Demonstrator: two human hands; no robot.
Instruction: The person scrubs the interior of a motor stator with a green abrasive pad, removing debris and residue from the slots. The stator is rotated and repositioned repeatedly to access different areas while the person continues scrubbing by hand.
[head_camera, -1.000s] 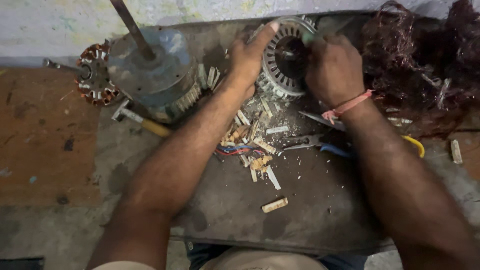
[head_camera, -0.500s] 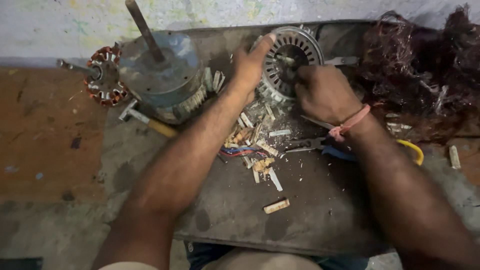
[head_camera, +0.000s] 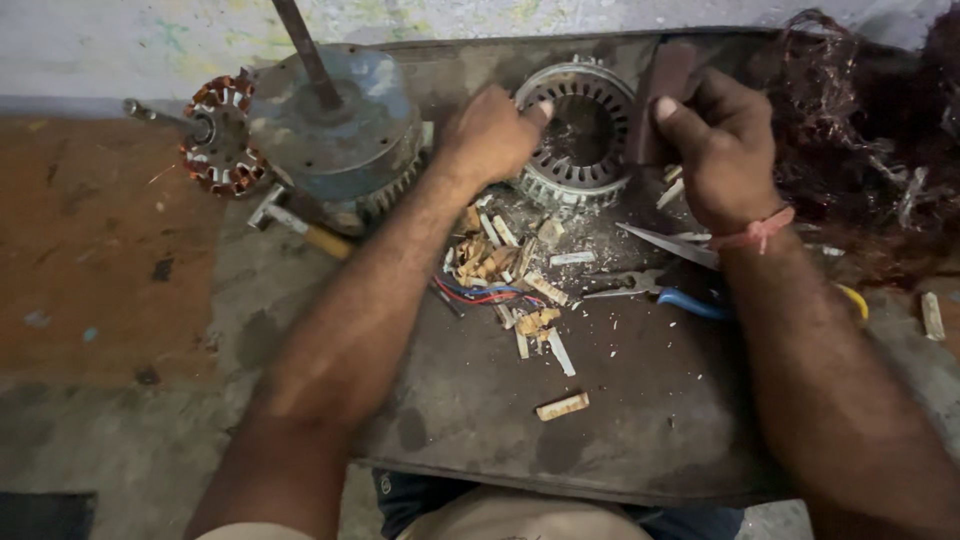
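Two hands work at a round slotted metal stator ring (head_camera: 580, 135) that sits at the far edge of a dark, grimy work board (head_camera: 620, 420). The left hand (head_camera: 492, 135) is clenched over the ring's left rim, thumb pressed on the slotted top. The right hand (head_camera: 722, 150) is closed around a dark flat block (head_camera: 662, 85), held upright against the ring's right side; a red thread (head_camera: 755, 232) circles that wrist. Just in front of the ring lie pale paper scraps (head_camera: 500, 262), red and blue wires (head_camera: 480, 294), and blue-handled pliers (head_camera: 655, 292). To the left stand a grey motor housing (head_camera: 335, 125) with a shaft and a copper-wound rotor (head_camera: 218, 135). Tangled copper wire (head_camera: 860, 130) is heaped at the right.
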